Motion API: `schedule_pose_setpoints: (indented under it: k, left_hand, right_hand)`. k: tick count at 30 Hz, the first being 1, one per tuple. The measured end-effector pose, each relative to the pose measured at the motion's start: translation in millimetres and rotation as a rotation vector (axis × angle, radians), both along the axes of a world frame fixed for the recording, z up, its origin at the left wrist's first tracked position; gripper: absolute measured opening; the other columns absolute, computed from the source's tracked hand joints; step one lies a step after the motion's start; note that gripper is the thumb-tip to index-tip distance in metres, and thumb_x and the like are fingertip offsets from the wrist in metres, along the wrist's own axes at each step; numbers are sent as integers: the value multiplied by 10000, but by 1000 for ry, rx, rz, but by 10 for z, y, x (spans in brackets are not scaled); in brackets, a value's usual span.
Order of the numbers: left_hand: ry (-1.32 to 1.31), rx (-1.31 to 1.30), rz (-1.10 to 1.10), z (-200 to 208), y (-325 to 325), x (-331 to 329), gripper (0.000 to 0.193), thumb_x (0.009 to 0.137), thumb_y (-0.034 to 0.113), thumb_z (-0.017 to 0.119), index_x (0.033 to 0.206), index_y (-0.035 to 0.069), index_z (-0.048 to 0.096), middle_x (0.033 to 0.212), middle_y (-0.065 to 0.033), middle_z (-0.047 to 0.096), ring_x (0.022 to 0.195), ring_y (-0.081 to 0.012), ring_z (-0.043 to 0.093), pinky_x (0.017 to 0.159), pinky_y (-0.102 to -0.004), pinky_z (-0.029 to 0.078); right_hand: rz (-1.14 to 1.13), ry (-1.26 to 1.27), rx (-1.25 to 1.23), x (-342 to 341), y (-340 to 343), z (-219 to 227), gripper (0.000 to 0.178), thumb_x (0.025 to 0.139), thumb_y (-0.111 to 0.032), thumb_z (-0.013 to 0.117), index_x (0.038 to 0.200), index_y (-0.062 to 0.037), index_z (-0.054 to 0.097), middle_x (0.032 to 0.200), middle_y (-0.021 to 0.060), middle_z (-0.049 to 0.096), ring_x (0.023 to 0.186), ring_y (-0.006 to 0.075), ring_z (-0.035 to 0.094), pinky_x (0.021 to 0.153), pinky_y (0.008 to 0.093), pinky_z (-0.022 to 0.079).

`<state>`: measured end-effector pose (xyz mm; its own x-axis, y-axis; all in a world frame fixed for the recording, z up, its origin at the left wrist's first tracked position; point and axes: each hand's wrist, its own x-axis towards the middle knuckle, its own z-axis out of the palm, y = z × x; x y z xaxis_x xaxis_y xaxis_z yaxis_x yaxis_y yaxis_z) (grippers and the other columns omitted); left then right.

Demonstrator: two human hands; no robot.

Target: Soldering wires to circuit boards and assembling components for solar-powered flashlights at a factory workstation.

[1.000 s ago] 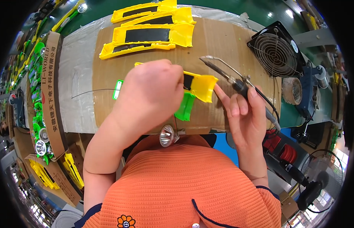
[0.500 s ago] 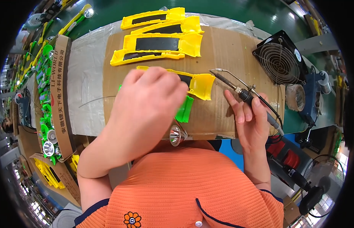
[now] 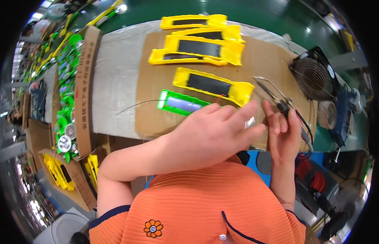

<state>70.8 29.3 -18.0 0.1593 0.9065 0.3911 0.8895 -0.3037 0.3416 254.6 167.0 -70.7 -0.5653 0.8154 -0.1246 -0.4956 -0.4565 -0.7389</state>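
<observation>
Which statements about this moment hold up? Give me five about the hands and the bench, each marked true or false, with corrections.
1. The right hand holds a soldering iron. True.

2. The left hand is beyond all the yellow shells. False: it is nearer the person's body than they are, hiding part of the green shell.

3. Four yellow shells lie grouped toward the far side, with a single yellow shell nearer the hands. True.

4. The green shell lies inside the long box at the left. False: it lies on the cardboard sheet.

5. A black fan stands to the right of the soldering iron. True.
</observation>
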Motion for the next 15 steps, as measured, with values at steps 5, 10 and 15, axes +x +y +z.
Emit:
schedule_pose_setpoints:
  k: [5,10,15]
  left_hand:
    - [91,-66,224,159,-579,-157,261,872,301,703,1032,95,692,905,-70,642,633,-192,586,566,-332,498]
    - [358,-159,914,-44,-851,-654,244,900,285,694,1013,69,694,894,-73,623,803,-263,609,681,-388,512]
    - [13,210,486,37,-733,-702,289,812,58,735,1101,52,720,1013,-85,658,923,-265,627,781,-370,501]
  right_hand:
    - [48,39,-22,176,18,15,103,1037,-174,472,999,-142,562,595,-38,367,574,101,433,1146,450,359]
    - [21,-12,5,272,-237,109,141,992,-186,534,1084,-112,457,544,-18,396,493,150,478,1062,441,435]
    - [110,-105,143,216,-438,147,189,932,-111,576,1011,-59,413,553,14,417,421,164,473,768,394,576]
